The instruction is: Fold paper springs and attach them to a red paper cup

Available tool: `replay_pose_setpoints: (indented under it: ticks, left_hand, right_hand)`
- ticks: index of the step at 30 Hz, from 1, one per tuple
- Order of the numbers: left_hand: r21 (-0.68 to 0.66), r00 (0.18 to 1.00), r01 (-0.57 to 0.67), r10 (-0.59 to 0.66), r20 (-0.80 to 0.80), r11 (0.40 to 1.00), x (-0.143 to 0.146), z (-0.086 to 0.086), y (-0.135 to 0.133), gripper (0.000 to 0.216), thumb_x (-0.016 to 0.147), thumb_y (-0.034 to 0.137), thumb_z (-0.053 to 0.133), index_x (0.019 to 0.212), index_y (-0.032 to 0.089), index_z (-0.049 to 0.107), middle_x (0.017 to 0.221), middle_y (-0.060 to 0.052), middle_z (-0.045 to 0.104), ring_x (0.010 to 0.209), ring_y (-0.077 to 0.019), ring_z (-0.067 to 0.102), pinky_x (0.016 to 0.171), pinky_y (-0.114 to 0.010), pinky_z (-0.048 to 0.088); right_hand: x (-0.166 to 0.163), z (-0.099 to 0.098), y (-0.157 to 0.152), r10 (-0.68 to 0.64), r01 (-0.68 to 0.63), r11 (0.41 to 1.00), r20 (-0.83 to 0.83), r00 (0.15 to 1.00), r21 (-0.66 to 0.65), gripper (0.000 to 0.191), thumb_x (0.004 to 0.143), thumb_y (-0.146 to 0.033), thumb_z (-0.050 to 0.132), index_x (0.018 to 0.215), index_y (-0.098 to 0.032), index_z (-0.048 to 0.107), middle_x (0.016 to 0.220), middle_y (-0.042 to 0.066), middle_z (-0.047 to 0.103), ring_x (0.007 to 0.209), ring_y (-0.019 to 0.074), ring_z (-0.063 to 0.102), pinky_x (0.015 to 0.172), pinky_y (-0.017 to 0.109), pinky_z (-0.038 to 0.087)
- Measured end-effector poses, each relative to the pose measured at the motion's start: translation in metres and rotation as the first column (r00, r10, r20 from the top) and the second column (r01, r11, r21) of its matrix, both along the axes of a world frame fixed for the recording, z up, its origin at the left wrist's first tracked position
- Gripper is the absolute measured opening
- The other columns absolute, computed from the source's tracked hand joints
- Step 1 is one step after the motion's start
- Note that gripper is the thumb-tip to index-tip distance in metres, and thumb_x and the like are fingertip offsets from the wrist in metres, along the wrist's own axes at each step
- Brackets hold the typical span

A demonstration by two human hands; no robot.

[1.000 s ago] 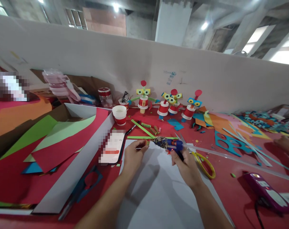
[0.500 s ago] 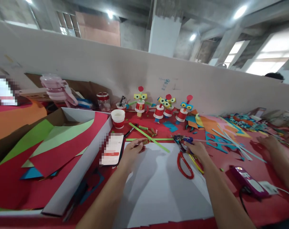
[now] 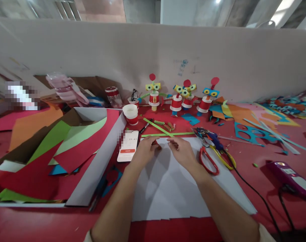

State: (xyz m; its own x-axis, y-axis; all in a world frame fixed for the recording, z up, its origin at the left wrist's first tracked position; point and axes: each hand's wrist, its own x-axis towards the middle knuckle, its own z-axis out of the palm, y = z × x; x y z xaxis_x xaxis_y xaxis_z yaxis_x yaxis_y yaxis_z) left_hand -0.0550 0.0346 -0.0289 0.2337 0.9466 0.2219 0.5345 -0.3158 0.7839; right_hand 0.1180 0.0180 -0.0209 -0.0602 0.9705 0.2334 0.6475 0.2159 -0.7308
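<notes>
Pleated paper spring (image 3: 156, 145), pinched in left hand (image 3: 145, 148), smooth white sheet (image 3: 170, 191)

The left hand (image 3: 145, 148) partly hides a small red piece (image 3: 156, 144); contents of the right hand (image 3: 182, 150) cannot be determined; the wall writing (image 3: 183, 66) is illegibly small; the box (image 3: 86, 188) is cut off at the left edge.

"What is the white sheet (image 3: 168, 188) looking like?"
"It's looking like smooth, matt paper."
"And the folded strip (image 3: 156, 144)?"
"That's looking like paper too, though blur is hiding its finish."
"The desk (image 3: 238, 183)?"
"It's showing a smooth surface with a faint sheen."
"The purple device (image 3: 290, 176)?"
"That's looking like glossy plastic. The box (image 3: 97, 168) is resembling matt card."
</notes>
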Motion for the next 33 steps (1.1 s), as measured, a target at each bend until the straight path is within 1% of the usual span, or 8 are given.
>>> replay_pose_setpoints:
  ticks: [3, 6, 15, 19, 22, 26, 30, 33]
  left_hand:
    - [-0.022, 0.999, -0.002, 0.001, -0.043, 1.0, 0.008, -0.005, 0.001, 0.034, 0.077, 0.005, 0.049, 0.105, 0.018, 0.062, 0.084, -0.004, 0.07, 0.083, -0.0201, 0.065, 0.079, -0.032, 0.049]
    - [0.001, 0.996, -0.021, 0.021, -0.086, 1.0, 0.012, -0.007, 0.001, 0.027, 0.078, 0.007, 0.052, 0.1, 0.018, 0.062, 0.083, -0.004, 0.07, 0.083, -0.0198, 0.065, 0.079, -0.032, 0.049]
    - [0.095, 0.981, 0.133, -0.117, -0.156, 0.987, 0.008, -0.005, 0.001, 0.026, 0.078, 0.005, 0.053, 0.088, 0.019, 0.072, 0.09, -0.005, 0.069, 0.086, -0.0173, 0.064, 0.081, -0.029, 0.049]
    - [0.072, 0.976, 0.169, -0.157, -0.154, 0.983, 0.005, -0.007, 0.001, 0.029, 0.08, 0.006, 0.049, 0.086, 0.021, 0.073, 0.088, -0.004, 0.069, 0.082, -0.0155, 0.064, 0.077, -0.027, 0.05]
    - [0.045, 0.979, 0.134, -0.125, -0.158, 0.99, 0.004, -0.009, 0.001, 0.032, 0.077, 0.003, 0.048, 0.089, 0.021, 0.071, 0.089, -0.002, 0.071, 0.084, -0.0156, 0.065, 0.079, -0.026, 0.049]
    - [0.064, 0.979, 0.061, -0.047, -0.197, 0.996, 0.005, -0.008, -0.002, 0.036, 0.074, 0.001, 0.047, 0.096, 0.021, 0.066, 0.085, -0.001, 0.071, 0.081, -0.0163, 0.065, 0.075, -0.026, 0.049]
    - [0.098, 0.96, 0.058, -0.029, -0.277, 0.993, 0.007, -0.006, -0.003, 0.033, 0.072, 0.0, 0.046, 0.087, 0.021, 0.067, 0.083, -0.002, 0.071, 0.08, -0.0172, 0.065, 0.076, -0.027, 0.048]
    - [0.089, 0.962, 0.075, -0.048, -0.27, 0.993, 0.006, -0.006, -0.001, 0.029, 0.075, 0.003, 0.047, 0.081, 0.022, 0.069, 0.083, -0.001, 0.072, 0.081, -0.0171, 0.065, 0.078, -0.027, 0.048]
  right_hand:
    - [-0.001, -0.011, 0.0, 0.031, -0.038, 0.995, -0.085, 0.996, -0.092, 0.024, 0.083, -0.014, 0.051, 0.099, -0.019, 0.068, 0.089, 0.005, 0.073, 0.082, 0.0169, 0.067, 0.074, 0.03, 0.05]
    - [0.003, -0.016, 0.004, 0.016, -0.035, 0.99, -0.137, 0.99, -0.139, 0.024, 0.081, -0.011, 0.053, 0.097, -0.02, 0.068, 0.088, 0.004, 0.074, 0.083, 0.0165, 0.068, 0.076, 0.029, 0.05]
    - [0.007, -0.028, 0.009, 0.051, -0.07, 0.992, -0.167, 0.985, -0.107, 0.025, 0.079, -0.007, 0.052, 0.093, -0.02, 0.068, 0.089, 0.004, 0.073, 0.083, 0.0168, 0.067, 0.078, 0.029, 0.05]
    - [0.007, -0.027, 0.008, 0.08, -0.099, 0.99, -0.176, 0.981, -0.1, 0.025, 0.078, -0.006, 0.051, 0.09, -0.019, 0.068, 0.089, 0.005, 0.073, 0.084, 0.0177, 0.067, 0.078, 0.03, 0.05]
    - [0.004, -0.024, 0.007, 0.085, -0.105, 0.989, -0.181, 0.98, -0.107, 0.023, 0.076, -0.007, 0.054, 0.088, -0.021, 0.068, 0.087, 0.003, 0.072, 0.079, 0.0171, 0.067, 0.073, 0.029, 0.05]
    - [0.0, -0.023, 0.007, 0.117, -0.137, 0.987, -0.212, 0.97, -0.079, 0.029, 0.072, -0.005, 0.052, 0.089, -0.022, 0.068, 0.088, 0.0, 0.072, 0.079, 0.0151, 0.066, 0.073, 0.027, 0.049]
    - [-0.001, -0.025, 0.007, 0.155, -0.17, 0.983, -0.182, 0.971, -0.067, 0.029, 0.071, -0.004, 0.052, 0.086, -0.021, 0.07, 0.082, 0.0, 0.072, 0.076, 0.0154, 0.066, 0.071, 0.026, 0.049]
    - [0.0, -0.028, 0.008, 0.16, -0.175, 0.982, -0.179, 0.971, -0.072, 0.028, 0.071, -0.004, 0.052, 0.082, -0.021, 0.071, 0.08, 0.0, 0.073, 0.075, 0.0158, 0.067, 0.072, 0.026, 0.05]
